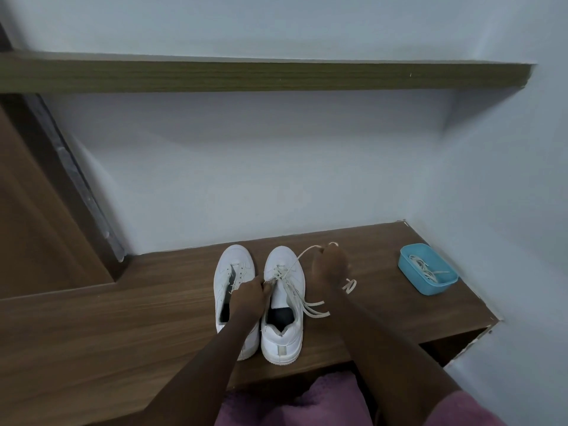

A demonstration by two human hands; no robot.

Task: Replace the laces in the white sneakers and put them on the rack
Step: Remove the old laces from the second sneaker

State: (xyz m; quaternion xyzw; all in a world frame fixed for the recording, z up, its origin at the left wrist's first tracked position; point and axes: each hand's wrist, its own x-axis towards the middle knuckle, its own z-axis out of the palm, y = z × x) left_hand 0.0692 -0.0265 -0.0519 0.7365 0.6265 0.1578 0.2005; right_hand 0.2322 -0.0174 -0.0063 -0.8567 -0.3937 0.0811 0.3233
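Dim bluish light, soft shadows, slight blur; edges bowed

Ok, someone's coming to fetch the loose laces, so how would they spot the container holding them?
Find the brown wooden bench against the pale wall and follow it to its right end, past the two white sneakers. A small tub sits there alone with a tangle of white laces inside. It is the only blue thing on the bench.
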